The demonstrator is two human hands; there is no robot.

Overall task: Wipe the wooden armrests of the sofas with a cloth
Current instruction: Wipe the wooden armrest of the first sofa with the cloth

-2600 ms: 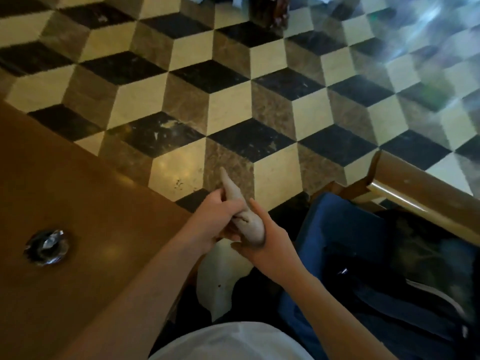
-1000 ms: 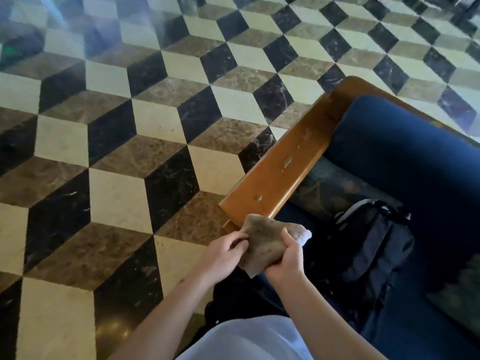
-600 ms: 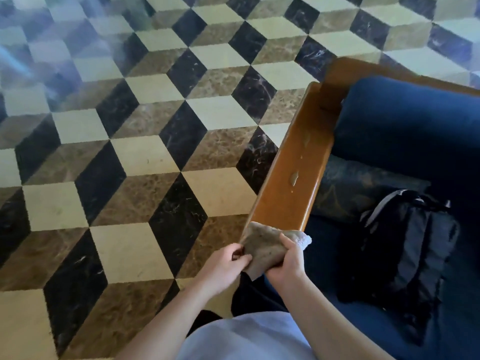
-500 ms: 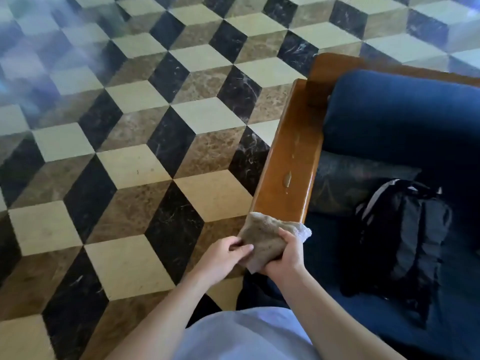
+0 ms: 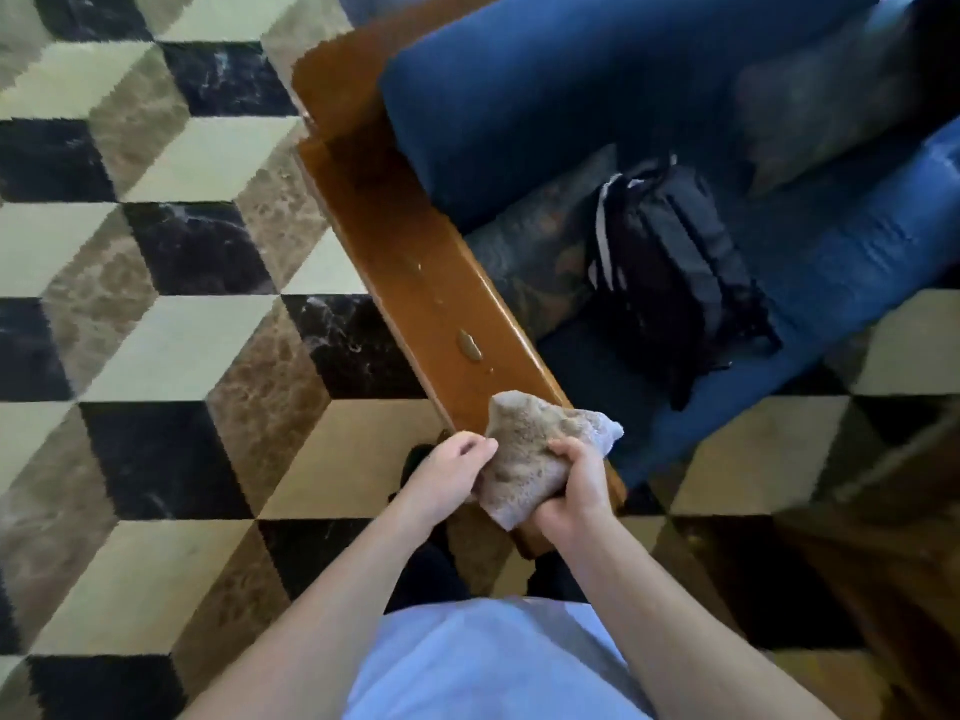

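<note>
1. The cloth (image 5: 535,454), a crumpled brownish rag with a paler corner at its right, sits at the near end of the wooden armrest (image 5: 415,262), held between both hands just above the wood; whether it already touches the surface cannot be told.
2. The right hand (image 5: 574,491) has its fingers curled round the lower right part of the cloth, gripping it firmly from the side nearest the sofa.
3. The left hand (image 5: 449,475) is at the cloth's left edge, fingers bent and pinching that edge; its grip looks lighter than the right's, and its fingertips are partly hidden by the cloth.
4. The two hands are close together, parted only by the cloth itself.
5. The armrest runs away from the person, up and to the left, glossy, with a small pale smear (image 5: 469,345) on its top a little beyond the cloth.
6. Beside the armrest lies the blue sofa seat (image 5: 831,262) with a black backpack (image 5: 670,272) resting on it.
7. Under everything is a floor (image 5: 171,345) of black, cream and brown tiles in a cube pattern.
</note>
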